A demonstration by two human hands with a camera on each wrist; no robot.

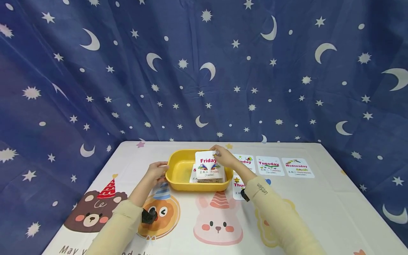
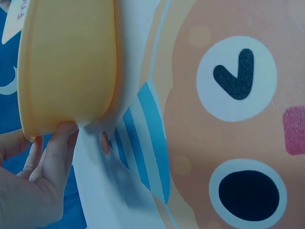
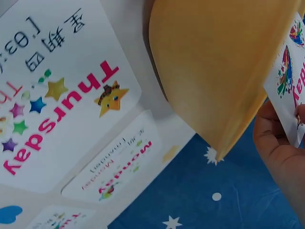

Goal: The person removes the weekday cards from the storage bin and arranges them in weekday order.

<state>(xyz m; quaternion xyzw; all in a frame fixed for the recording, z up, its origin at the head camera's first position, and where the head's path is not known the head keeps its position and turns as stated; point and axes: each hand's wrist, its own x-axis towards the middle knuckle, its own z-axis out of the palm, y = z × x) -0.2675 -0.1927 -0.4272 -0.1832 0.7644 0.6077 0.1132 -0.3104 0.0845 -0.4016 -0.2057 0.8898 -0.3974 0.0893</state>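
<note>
A yellow plastic basin stands on the table, and my left hand grips its left end. In the left wrist view, the fingers of that hand touch the basin's outer wall. Over the basin's right side, my right hand pinches the "Friday" card by its upper right corner. Below it another white card lies inside the basin, mostly covered; its heading begins with S. The right wrist view shows the thumb and fingers of my right hand at the card's edge.
Right of the basin lie a "Monday" card, a "Tuesday" card and a "Wednesday" card in a row. A "Thursday" card lies in front, partly behind my right forearm. A starry blue curtain hangs behind the table.
</note>
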